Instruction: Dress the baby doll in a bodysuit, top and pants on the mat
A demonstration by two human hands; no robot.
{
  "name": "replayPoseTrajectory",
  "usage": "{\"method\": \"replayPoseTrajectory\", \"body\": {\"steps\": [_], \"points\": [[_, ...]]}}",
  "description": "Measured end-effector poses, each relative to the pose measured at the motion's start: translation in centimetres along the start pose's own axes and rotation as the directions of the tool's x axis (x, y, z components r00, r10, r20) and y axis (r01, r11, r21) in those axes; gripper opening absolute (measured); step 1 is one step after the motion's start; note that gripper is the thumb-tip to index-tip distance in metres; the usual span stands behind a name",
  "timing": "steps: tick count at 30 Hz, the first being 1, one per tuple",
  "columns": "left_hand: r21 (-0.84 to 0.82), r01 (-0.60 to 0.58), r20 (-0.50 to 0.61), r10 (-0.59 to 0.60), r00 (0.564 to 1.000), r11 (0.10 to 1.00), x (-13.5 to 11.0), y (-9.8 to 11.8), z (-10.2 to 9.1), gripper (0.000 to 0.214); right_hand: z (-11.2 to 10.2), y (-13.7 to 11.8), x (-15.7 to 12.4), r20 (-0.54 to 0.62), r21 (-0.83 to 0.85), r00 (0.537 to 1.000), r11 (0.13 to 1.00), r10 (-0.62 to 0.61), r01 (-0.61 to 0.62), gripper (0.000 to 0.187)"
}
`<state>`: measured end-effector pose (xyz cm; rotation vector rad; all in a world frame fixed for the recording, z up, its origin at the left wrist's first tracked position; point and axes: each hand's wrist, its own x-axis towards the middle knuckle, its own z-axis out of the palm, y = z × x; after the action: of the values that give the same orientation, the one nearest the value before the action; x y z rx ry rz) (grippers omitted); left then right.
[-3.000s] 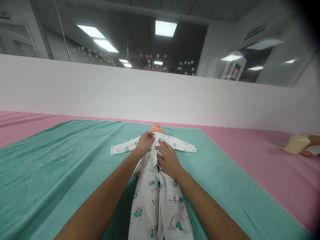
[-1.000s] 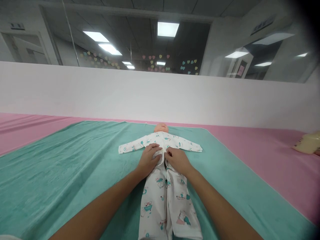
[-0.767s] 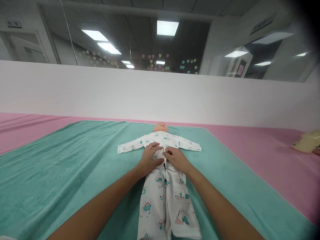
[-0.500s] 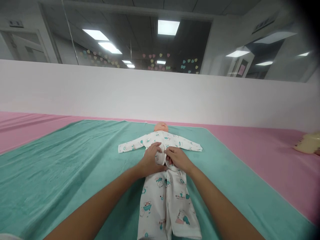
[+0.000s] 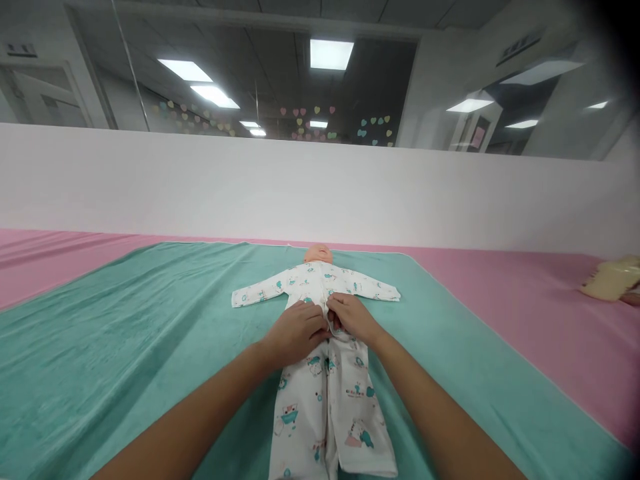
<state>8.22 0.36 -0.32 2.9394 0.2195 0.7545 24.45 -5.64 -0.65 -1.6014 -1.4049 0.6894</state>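
Note:
A baby doll (image 5: pixel 318 253) lies on its back, dressed in white baby clothes (image 5: pixel 306 277) with teal and pink animal prints. Both sleeves stretch out sideways, and the trouser legs (image 5: pixel 360 413) point toward me. At the waist, my left hand (image 5: pixel 299 333) is closed, its fingers curled onto the jacket's front edge. My right hand (image 5: pixel 353 316) pinches the other front edge beside it, the fingertips of both hands close together. Whatever fastener may lie between the fingers is hidden.
A teal blanket (image 5: pixel 150 347) lies under the doll, over a pink sheet (image 5: pixel 530 313). At the far right is a pale yellow object (image 5: pixel 610 279). A white wall (image 5: pixel 280 187) with windows above stands behind.
My left hand has curled its fingers down and moved nearer, closing on the jacket edge that it held spread. My right hand keeps its pinch. The view has shifted slightly.

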Motion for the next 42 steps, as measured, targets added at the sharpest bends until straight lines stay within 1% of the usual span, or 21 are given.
{"method": "replayPoseTrajectory", "body": {"steps": [5,7,8,9,10,11,12,13,14,15,16,18,19,21,23,26,33,38,42], "points": [[-0.092,0.014,0.014,-0.013,1.000,0.996,-0.1,0.5,0.2,0.029,0.1,0.2,0.1,-0.001,-0.031,1.000,0.999,-0.024,0.024,0.023],[-0.147,0.070,-0.024,-0.074,0.997,0.987,-0.1,0.6,0.1,0.033,0.1,0.2,0.1,-0.011,-0.045,0.999,0.998,-0.036,0.035,0.023],[-0.195,0.128,-0.052,-0.141,0.989,0.972,0.0,0.6,0.1,0.033,0.1,0.2,0.2,-0.020,-0.059,0.999,0.997,-0.040,0.039,0.023],[-0.261,0.201,-0.077,-0.228,0.971,0.944,0.0,0.5,0.0,0.033,0.2,0.2,0.2,-0.028,-0.077,0.999,0.996,-0.043,0.040,0.024],[-0.339,0.278,-0.093,-0.326,0.941,0.899,0.1,0.5,-0.1,0.030,0.2,0.2,0.2,-0.035,-0.096,0.998,0.995,-0.046,0.042,0.024],[-0.416,0.347,-0.097,-0.421,0.902,0.841,0.1,0.3,-0.2,0.026,0.2,0.2,0.2,-0.043,-0.110,0.998,0.993,-0.049,0.044,0.025],[-0.478,0.396,-0.099,-0.496,0.863,0.784,0.2,0.1,-0.2,0.022,0.3,0.2,0.3,-0.052,-0.115,0.997,0.992,-0.050,0.044,0.025],[-0.518,0.421,-0.109,-0.546,0.831,0.745,0.2,-0.1,-0.1,0.019,0.4,0.3,0.3,-0.064,-0.113,0.997,0.993,-0.045,0.037,0.024],[-0.531,0.425,-0.136,-0.569,0.811,0.733,0.2,-0.4,0.1,0.018,0.4,0.4,0.4,-0.076,-0.105,0.997,0.994,-0.033,0.025,0.022],[-0.518,0.411,-0.181,-0.566,0.805,0.750,0.2,-0.7,0.4,0.017,0.5,0.5,0.4,-0.088,-0.094,0.996,0.995,-0.020,0.012,0.020],[-0.482,0.382,-0.236,-0.537,0.810,0.789,0.2,-1.0,0.7,0.017,0.6,0.6,0.5,-0.096,-0.083,0.995,0.997,-0.009,0.001,0.017],[-0.383,0.304,-0.328,-0.436,0.838,0.872,0.1,-1.7,1.5,0.019,0.6,0.8,0.6,-0.093,-0.057,0.996,0.998,0.003,-0.008,0.014],[-0.339,0.272,-0.347,-0.389,0.853,0.901,0.0,-2.0,1.8,0.021,0.6,1.0,0.6,-0.083,-0.040,0.997,0.999,-0.001,-0.002,0.014],[-0.282,0.240,-0.345,-0.331,0.878,0.929,-0.1,-2.6,2.4,0.026,0.6,1.2,0.6,-0.064,-0.001,0.998,1.000,-0.016,0.016,0.014],[-0.262,0.232,-0.318,-0.311,0.896,0.937,-0.2,-2.8,2.6,0.030,0.5,1.3,0.6,-0.053,0.025,0.998,0.999,-0.026,0.027,0.015],[-0.250,0.219,-0.301,-0.291,0.908,0.943,-0.2,-2.8,2.6,0.029,0.4,1.3,0.6,-0.053,0.032,0.998,0.999,-0.026,0.027,0.016],[-0.234,0.262,-0.325,-0.329,0.887,0.936,-0.1,-2.5,2.7,0.028,0.5,1.2,0.6,-0.053,0.038,0.998,0.999,-0.026,0.028,0.019],[-0.227,0.271,-0.320,-0.335,0.886,0.935,-0.2,-2.6,2.8,0.027,0.5,1.1,0.6,-0.049,0.043,0.998,0.998,-0.039,0.041,0.019],[-0.259,0.260,-0.292,-0.332,0.897,0.930,-0.3,-2.6,2.7,0.030,0.6,1.0,0.4,-0.056,0.036,0.997,0.997,-0.059,0.061,0.019]]}}
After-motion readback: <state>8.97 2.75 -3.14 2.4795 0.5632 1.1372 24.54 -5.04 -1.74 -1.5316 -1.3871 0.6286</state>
